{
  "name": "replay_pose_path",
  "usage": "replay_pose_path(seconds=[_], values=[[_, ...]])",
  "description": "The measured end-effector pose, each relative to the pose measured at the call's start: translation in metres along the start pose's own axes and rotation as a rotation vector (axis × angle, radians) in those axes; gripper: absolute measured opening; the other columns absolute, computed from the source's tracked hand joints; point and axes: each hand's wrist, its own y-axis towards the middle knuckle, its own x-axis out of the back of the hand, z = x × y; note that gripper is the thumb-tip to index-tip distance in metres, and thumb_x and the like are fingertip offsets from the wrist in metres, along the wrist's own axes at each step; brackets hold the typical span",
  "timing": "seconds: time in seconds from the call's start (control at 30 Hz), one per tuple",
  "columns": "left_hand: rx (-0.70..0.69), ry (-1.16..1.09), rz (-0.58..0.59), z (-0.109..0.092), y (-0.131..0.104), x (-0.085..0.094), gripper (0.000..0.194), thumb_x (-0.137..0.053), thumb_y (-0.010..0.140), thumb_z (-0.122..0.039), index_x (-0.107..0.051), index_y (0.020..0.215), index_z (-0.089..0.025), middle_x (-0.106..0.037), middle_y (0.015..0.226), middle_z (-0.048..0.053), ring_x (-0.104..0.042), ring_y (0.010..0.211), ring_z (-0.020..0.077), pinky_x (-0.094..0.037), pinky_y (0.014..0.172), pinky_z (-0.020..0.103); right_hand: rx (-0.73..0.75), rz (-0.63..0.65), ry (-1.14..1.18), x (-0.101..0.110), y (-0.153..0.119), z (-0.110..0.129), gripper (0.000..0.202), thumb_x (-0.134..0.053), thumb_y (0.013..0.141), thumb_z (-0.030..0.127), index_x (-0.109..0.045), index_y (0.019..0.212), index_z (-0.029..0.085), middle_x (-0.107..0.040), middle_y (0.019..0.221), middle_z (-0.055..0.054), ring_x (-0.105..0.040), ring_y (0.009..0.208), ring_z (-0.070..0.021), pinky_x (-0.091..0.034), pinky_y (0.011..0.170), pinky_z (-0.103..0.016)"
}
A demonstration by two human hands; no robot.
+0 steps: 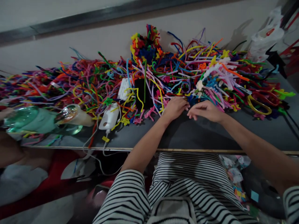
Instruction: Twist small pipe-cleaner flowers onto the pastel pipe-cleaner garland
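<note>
Both hands are at the front edge of a long heap of bright, fuzzy pipe cleaners (86, 74), close together over the dark table (184, 137). My left hand (176, 107) lies palm down, fingers bent together against the heap; whatever they pinch is hidden. Just to its right, my right hand (206, 111) has its fingers curled inward and pointing at the left one. Anything between those fingers is too small to make out. Right behind the hands sits a bundle of pink, blue and white pipe cleaners (212, 88). Dark blue pieces (192, 99) show beside the fingertips.
Yellow-handled scissors (259, 105) lie at right. To the left are a white power strip (109, 117) with a cable, a black box (141, 93) and a green plastic bottle (30, 119). A white plastic bag (263, 40) stands back right. Another person's arm (9, 149) shows far left.
</note>
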Motion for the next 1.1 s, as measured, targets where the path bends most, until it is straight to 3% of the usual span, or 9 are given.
replay_pose_path(seconds=[0.1,0.23,0.37,0.5,0.63,0.8,1.1], values=[[-0.011,0.003,-0.001,-0.001,0.0,0.002,0.025,-0.054,0.101,-0.031,-0.075,0.11,-0.022,-0.075,0.098,0.009,-0.069,0.104,0.0223,-0.052,0.091,0.038,0.029,-0.133,0.274,0.006,0.007,-0.004,0.034,-0.063,0.093,0.05,-0.078,0.083,0.021,-0.063,0.053,0.0,-0.066,0.056,-0.0172,-0.053,0.066,-0.032],[-0.033,-0.046,0.022,-0.009,-0.001,0.004,0.03,-0.062,0.097,-0.036,-0.071,0.12,-0.021,-0.074,0.1,0.01,-0.07,0.097,0.0214,-0.054,0.088,0.038,0.056,-0.383,0.34,0.01,0.012,-0.03,0.03,-0.068,0.088,0.048,-0.075,0.077,0.022,-0.054,0.046,0.002,-0.061,0.048,-0.0174,-0.055,0.063,-0.035],[-0.006,-0.153,-0.085,-0.02,-0.001,-0.001,0.031,-0.063,0.096,-0.04,-0.07,0.116,-0.018,-0.075,0.1,0.01,-0.07,0.095,0.0207,-0.055,0.088,0.038,0.017,-0.486,0.434,0.011,0.011,-0.041,0.04,-0.061,0.086,0.06,-0.072,0.082,0.021,-0.069,0.067,-0.005,-0.069,0.065,-0.022,-0.059,0.07,-0.039],[0.094,-0.23,-0.277,-0.029,0.002,-0.001,0.031,-0.061,0.097,-0.043,-0.069,0.111,-0.017,-0.075,0.1,0.01,-0.068,0.101,0.021,-0.054,0.093,0.04,-0.03,-0.4,0.52,0.015,0.01,-0.031,0.056,-0.04,0.091,0.069,-0.069,0.094,0.021,-0.075,0.109,-0.013,-0.072,0.099,-0.028,-0.06,0.073,-0.042],[0.097,-0.228,-0.335,-0.031,0.005,0.005,0.034,-0.064,0.093,-0.05,-0.068,0.107,-0.019,-0.075,0.103,0.009,-0.065,0.106,0.0225,-0.051,0.1,0.044,-0.034,-0.312,0.676,0.016,0.008,-0.024,0.061,-0.039,0.09,0.074,-0.07,0.103,0.023,-0.07,0.127,-0.012,-0.066,0.115,-0.029,-0.06,0.085,-0.045],[0.086,-0.164,-0.309,-0.031,0.005,0.001,0.041,-0.07,0.087,-0.055,-0.066,0.112,-0.023,-0.07,0.113,0.009,-0.059,0.116,0.0253,-0.046,0.108,0.049,-0.049,-0.291,0.851,0.012,0.005,-0.019,0.066,-0.039,0.089,0.077,-0.069,0.116,0.025,-0.063,0.139,-0.008,-0.056,0.13,-0.0295,-0.057,0.096,-0.049],[0.056,-0.117,-0.156,-0.028,0.002,-0.011,0.022,-0.065,0.093,-0.04,-0.073,0.104,-0.023,-0.058,0.128,0.011,-0.047,0.129,0.0286,-0.04,0.112,0.053,0.017,-0.228,0.616,0.011,0.003,-0.019,0.07,-0.03,0.088,0.083,-0.062,0.124,0.032,-0.054,0.147,-0.006,-0.051,0.136,-0.0298,-0.058,0.09,-0.047]])
